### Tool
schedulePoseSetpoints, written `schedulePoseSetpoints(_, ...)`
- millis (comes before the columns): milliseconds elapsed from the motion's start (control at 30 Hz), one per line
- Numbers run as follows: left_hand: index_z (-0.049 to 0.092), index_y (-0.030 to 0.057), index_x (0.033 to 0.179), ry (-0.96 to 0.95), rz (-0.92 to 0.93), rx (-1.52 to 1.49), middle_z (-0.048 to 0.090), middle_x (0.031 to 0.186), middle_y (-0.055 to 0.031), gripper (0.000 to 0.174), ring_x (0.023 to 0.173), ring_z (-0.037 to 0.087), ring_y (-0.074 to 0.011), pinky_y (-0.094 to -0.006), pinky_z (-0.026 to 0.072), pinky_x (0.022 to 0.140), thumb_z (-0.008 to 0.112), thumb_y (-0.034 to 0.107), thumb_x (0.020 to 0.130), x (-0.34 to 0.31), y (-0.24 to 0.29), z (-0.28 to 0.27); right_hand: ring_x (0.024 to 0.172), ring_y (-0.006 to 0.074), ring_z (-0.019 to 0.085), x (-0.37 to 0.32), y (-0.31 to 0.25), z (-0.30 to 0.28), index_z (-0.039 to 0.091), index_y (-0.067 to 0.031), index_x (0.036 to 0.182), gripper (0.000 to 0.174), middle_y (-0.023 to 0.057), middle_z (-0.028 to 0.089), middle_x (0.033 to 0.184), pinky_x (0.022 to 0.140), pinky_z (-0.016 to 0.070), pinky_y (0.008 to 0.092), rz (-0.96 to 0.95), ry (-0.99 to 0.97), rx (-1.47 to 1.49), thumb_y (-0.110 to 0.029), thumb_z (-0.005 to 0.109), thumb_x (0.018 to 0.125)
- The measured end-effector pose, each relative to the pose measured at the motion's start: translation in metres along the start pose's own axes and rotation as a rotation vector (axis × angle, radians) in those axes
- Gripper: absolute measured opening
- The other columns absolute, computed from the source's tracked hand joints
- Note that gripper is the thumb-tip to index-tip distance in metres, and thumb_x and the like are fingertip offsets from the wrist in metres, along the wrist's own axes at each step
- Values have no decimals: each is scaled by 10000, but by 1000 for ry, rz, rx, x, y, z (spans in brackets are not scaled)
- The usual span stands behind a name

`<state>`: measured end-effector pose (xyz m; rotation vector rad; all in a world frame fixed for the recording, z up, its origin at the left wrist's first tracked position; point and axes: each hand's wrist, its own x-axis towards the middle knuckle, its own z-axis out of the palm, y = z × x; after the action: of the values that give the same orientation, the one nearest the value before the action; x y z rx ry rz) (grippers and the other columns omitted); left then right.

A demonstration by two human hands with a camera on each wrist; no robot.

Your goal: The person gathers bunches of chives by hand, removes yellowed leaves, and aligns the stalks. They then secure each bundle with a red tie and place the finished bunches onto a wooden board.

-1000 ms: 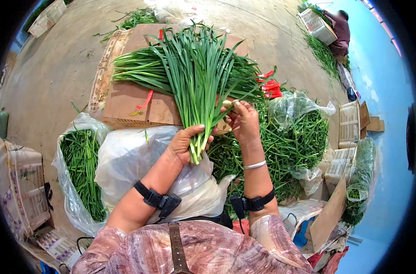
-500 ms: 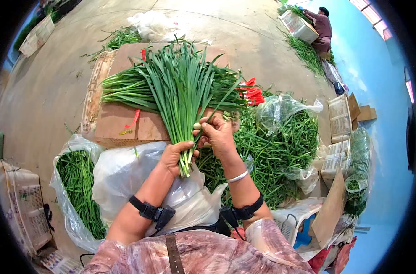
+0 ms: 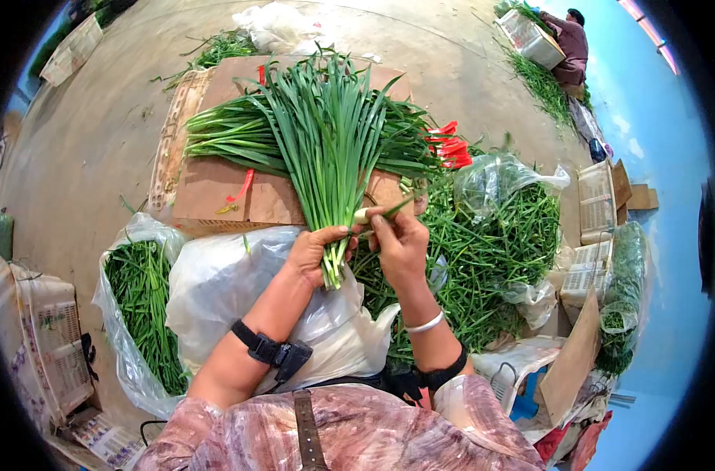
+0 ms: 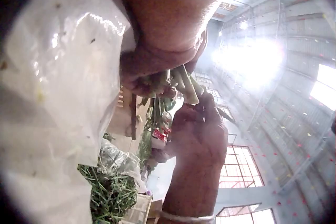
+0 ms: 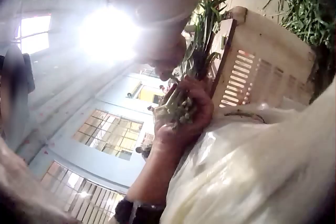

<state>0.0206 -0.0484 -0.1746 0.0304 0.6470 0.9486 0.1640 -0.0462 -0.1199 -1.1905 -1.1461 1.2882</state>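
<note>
My left hand (image 3: 314, 251) grips a bunch of long, flat-leaved, chive-like greens (image 3: 326, 149) near the pale cut ends, with the leaves fanning away from me. Close beside the stalks, my right hand (image 3: 401, 243) pinches a loose green leaf (image 3: 398, 207) between thumb and fingers. A small pale piece (image 3: 361, 215) shows at its fingertips. The left wrist view has the right hand (image 4: 197, 129) right at the cut stalk ends (image 4: 186, 87). In the right wrist view, the left hand (image 5: 181, 113) curls round the stalks. More greens (image 3: 232, 141) lie crosswise beneath the held bunch.
Cardboard (image 3: 275, 198) covers a crate in front of me. Red ties (image 3: 452, 149) lie at its right. A plastic-covered bundle (image 3: 232, 275) sits by my lap, between a bag of greens (image 3: 142, 306) and a big heap of greens (image 3: 491, 251). Another person (image 3: 571, 47) works far right.
The right hand, out to the right of the stalks a second ago, moved in to them and is now slightly off them with a leaf in its fingers. The left hand kept its hold.
</note>
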Motion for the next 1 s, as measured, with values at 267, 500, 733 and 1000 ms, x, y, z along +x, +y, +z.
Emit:
schedulePoseSetpoints(267,571,-55,996,-106,-105,-112,631,841,-121,285,729,623,-185,-315,530,648,629,111,771,11,-2,-19,682,93,579,-23,4,1,579,31,968,120,69,633,830,592,459,200,-210,-17,86,6,517,868)
schedulePoseSetpoints(500,574,14,1048,-147,-102,-99,647,926,-112,302,714,644,-174,-287,545,574,650,163,797,-2,3,-4,729,175,625,25,17,-9,568,70,943,173,131,614,831,615,503,279,-103,14,-186,-55,571,824)
schedulePoseSetpoints(733,574,-3,991,-142,-67,-40,633,831,-100,265,642,608,-157,-278,519,533,669,86,760,-4,1,-7,706,177,618,66,-14,-5,583,61,969,257,134,621,793,621,500,284,-289,-349,-1024,44,503,725)
schedulePoseSetpoints(1000,507,-48,1060,-271,-109,-173,596,939,-138,323,696,575,-165,-271,498,581,611,32,764,0,-1,-14,728,191,633,90,20,-11,582,46,996,285,162,642,828,649,504,300,65,-134,-547,-70,568,737)
